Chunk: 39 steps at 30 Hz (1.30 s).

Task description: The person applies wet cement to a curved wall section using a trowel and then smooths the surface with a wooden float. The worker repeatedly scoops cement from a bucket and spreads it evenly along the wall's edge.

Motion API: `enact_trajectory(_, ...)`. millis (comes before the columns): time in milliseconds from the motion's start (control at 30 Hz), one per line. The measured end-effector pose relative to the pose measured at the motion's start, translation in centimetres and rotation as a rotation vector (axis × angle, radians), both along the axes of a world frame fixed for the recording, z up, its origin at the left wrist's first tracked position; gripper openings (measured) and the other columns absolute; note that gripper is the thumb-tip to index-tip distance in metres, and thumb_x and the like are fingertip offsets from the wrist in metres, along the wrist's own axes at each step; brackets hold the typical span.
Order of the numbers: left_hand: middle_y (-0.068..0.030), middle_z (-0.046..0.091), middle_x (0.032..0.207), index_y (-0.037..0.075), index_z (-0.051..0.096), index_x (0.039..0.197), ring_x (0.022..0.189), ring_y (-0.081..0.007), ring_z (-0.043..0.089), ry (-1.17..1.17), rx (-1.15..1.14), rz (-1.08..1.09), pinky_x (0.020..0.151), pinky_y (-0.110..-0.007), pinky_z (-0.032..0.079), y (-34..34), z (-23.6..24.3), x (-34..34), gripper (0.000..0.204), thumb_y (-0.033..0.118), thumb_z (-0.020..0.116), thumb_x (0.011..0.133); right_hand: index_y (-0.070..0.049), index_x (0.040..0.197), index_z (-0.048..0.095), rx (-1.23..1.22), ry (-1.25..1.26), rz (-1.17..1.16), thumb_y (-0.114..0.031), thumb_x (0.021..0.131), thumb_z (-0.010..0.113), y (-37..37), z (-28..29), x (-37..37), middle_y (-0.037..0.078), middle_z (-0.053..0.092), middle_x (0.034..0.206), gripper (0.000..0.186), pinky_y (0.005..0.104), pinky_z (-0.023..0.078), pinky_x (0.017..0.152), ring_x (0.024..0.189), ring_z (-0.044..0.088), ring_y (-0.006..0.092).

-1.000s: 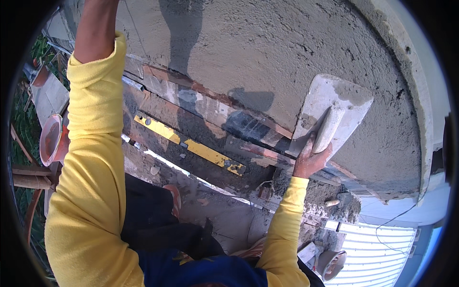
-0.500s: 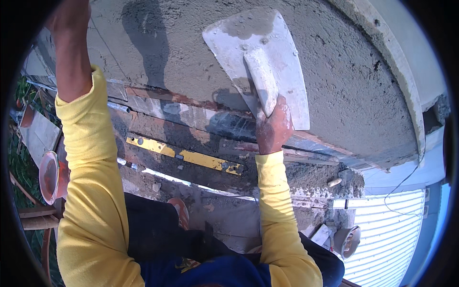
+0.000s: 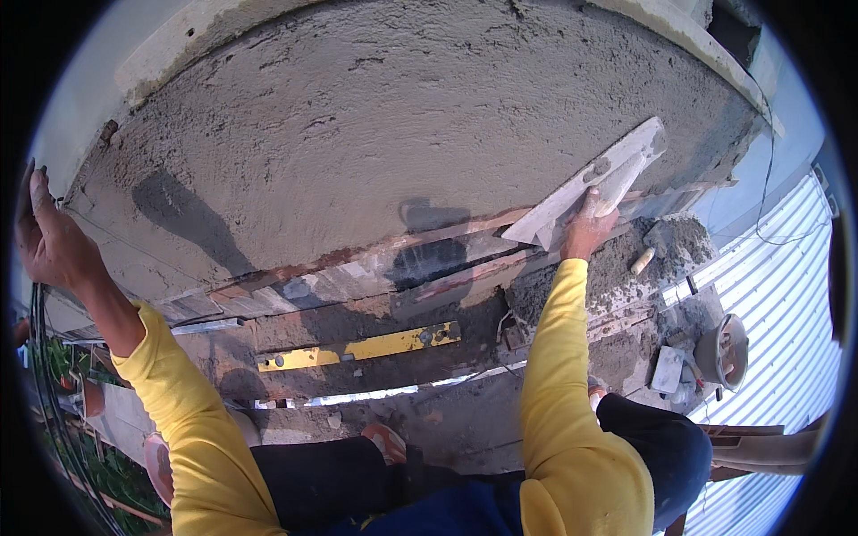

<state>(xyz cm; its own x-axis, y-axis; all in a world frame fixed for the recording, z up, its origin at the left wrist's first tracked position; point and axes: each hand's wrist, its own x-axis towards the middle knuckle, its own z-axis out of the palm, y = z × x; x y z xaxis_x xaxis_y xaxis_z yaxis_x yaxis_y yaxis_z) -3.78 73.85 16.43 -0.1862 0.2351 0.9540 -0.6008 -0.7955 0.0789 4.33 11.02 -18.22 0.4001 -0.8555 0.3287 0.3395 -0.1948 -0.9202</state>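
My right hand is closed round the handle of a plasterer's float, a long, pale, mortar-smeared board. The float is tilted, seen nearly edge-on, at the lower right part of a wall coated in wet grey mortar. Whether its whole face touches the mortar cannot be made out. My left hand is raised at the far left by the wall's end, fingers stretched upward, holding nothing that I can see. Below the wall, a yellow spirit level, spotted with mortar, lies on the dirty ledge.
Black cables hang beneath my left hand. A bucket and a pale box-like thing stand at right, beside white corrugated sheeting. Mortar heaps lie on the planks near the float. A pinkish bucket is partly behind my left sleeve.
The view has swung, showing more wall at left. The float has turned from face-on to a slant and sits lower right along the wall. My left hand has come into fuller view.
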Motion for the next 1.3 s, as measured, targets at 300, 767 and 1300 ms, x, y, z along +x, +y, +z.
enact_trajectory(300,-0.0098,0.075,0.124,0.003,0.075,0.128,0.114,-0.0174,0.070,0.156,0.116,-0.017,0.103,-0.032,0.056,-7.7,-0.5,1.8,0.025,0.015,0.069,0.107,0.004,0.132,0.057,-0.344,-0.001,0.106,-0.033,0.099,0.077,13.2,3.4,-2.1,0.029,0.070,0.116,0.054,0.0481,0.055,0.093,0.105,0.071,0.0432)
enact_trajectory(767,-0.0122,0.072,0.132,0.002,0.075,0.128,0.126,-0.0226,0.065,0.225,0.230,0.088,0.112,-0.036,0.047,-7.5,-2.0,3.9,0.026,0.014,0.070,0.105,0.004,0.128,0.056,-0.205,0.119,-0.187,-0.035,0.102,0.075,-2.6,9.8,1.3,0.027,0.073,0.113,0.051,0.0467,0.056,0.089,0.101,0.073,0.0391)
enact_trajectory(1300,-0.0091,0.067,0.132,0.004,0.072,0.133,0.119,-0.0187,0.064,0.233,0.200,0.071,0.105,-0.033,0.049,-7.4,-2.2,4.9,0.031,0.019,0.070,0.107,0.007,0.139,0.049,-0.216,0.005,0.273,-0.036,0.102,0.072,16.7,12.1,-4.1,0.034,0.072,0.114,0.061,0.0487,0.056,0.094,0.108,0.072,0.0497)
